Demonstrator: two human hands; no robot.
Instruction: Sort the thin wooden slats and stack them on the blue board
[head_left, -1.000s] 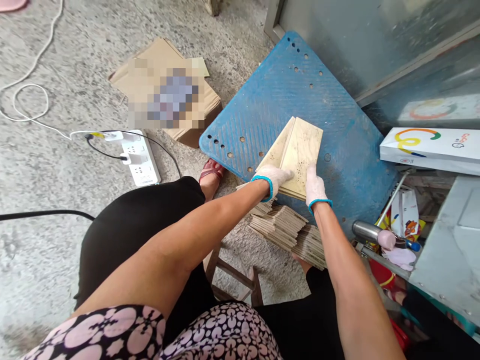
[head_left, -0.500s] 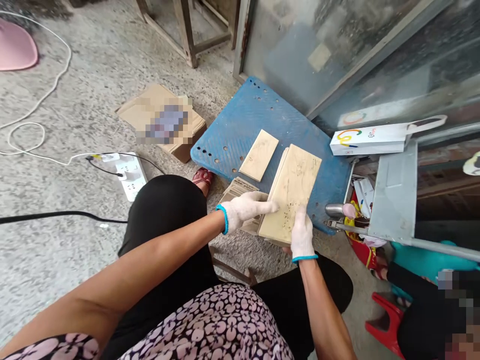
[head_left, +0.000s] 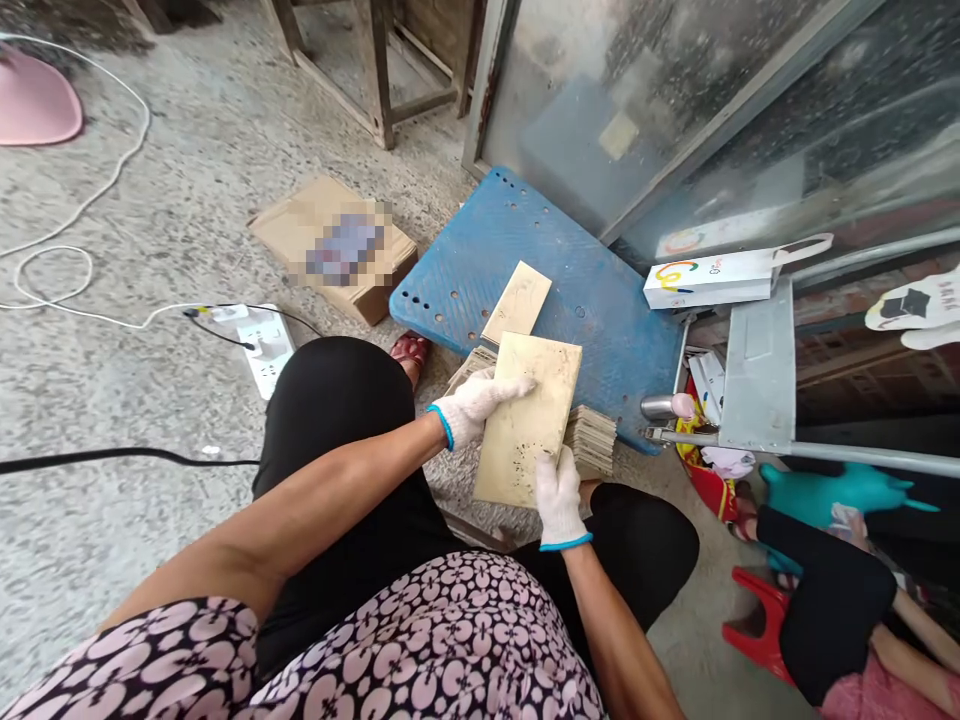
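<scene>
Between my two gloved hands is a thin pale wooden board [head_left: 529, 415] with dark specks near its lower end. My left hand [head_left: 480, 402] grips its left edge, thumb lying across the face. At the lower right corner, my right hand [head_left: 559, 497] is closed on the board, thumb on top; the fingers beneath are hidden. One stack of boards [head_left: 592, 440] shows to the right behind the held one, and another stack [head_left: 472, 368] peeks out at the left. A similar board [head_left: 517, 303] lies on the blue plastic surface [head_left: 555, 245] beyond.
A cardboard box [head_left: 322, 240] and a power strip [head_left: 264, 350] with cables are on the floor at left. To the right stand a white paper bag [head_left: 709, 280], a metal cup [head_left: 664, 406] and a grey metal ledge [head_left: 757, 370]. Another person [head_left: 832, 600] sits near a red stool [head_left: 757, 620].
Both hands have brought the held board left and closer to my body, turning it more upright in view. The stack at right, hidden before, now shows.
</scene>
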